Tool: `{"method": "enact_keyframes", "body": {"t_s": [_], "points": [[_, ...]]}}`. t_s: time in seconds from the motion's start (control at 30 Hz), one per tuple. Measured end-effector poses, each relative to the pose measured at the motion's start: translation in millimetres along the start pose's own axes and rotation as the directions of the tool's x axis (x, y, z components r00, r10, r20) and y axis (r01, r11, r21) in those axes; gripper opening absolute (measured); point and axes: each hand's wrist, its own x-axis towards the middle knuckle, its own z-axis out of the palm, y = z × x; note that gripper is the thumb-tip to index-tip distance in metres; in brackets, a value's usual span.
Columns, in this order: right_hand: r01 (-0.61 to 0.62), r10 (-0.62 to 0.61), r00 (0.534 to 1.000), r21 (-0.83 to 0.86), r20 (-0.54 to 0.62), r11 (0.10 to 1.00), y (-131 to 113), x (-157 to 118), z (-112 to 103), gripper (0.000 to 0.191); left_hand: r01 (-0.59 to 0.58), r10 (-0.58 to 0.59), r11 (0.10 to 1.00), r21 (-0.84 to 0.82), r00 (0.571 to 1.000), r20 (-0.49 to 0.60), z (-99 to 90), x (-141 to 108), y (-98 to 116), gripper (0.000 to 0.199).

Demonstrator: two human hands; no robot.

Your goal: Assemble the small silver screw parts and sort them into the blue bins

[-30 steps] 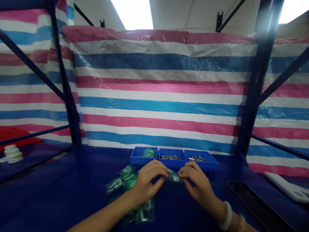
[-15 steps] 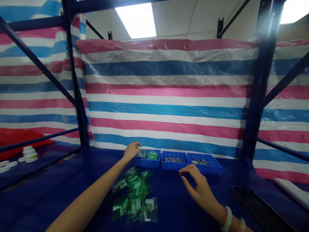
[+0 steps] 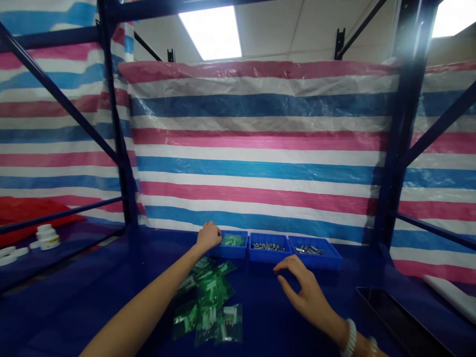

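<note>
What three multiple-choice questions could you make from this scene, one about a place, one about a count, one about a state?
1. Where is the left hand?
A. at the leftmost blue tray
B. on the black tray
C. on the white bottle

2. How many blue trays stand in the row?
A. two
B. three
C. five

3. How is the right hand?
A. gripping a bag
B. flat on the table
C. empty, fingers loosely curled

Answers:
1 A, the hand sits at that tray's left end, beside the green bags in it.
2 B, three stand side by side: the leftmost, the middle tray and the right tray.
3 C, nothing is between its fingers, and it is raised above the blue table.
</note>
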Motion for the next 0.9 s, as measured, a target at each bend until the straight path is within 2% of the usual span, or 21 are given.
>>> {"method": "enact_keyframes", "body": {"t_s": [0.1,0.4,0.57,0.7,0.9], "points": [[-0.003,0.003,1.000,0.004,0.004,1.000,1,0,0,0.014,-0.030,0.030,1.000,0.005,1.000,0.001,-2.2,-4,7,0.028],[-0.008,0.008,1.000,-0.009,0.001,1.000,-3,3,-1,0.015,-0.003,0.010,0.999,-0.044,0.988,0.157,-3.7,0,35,0.029],[-0.006,0.006,1.000,-0.007,0.012,1.000,-3,3,-2,0.015,0.060,-0.038,0.993,-0.105,0.979,0.201,-10.1,7,33,0.030],[-0.010,0.011,1.000,-0.004,0.018,1.000,-3,2,-1,0.015,0.137,-0.087,0.979,-0.150,0.950,0.300,-15.1,12,31,0.030],[-0.008,0.008,1.000,-0.002,0.022,1.000,-3,3,-2,0.015,0.189,-0.082,0.954,-0.231,0.911,0.405,-9.8,14,37,0.029]]}}
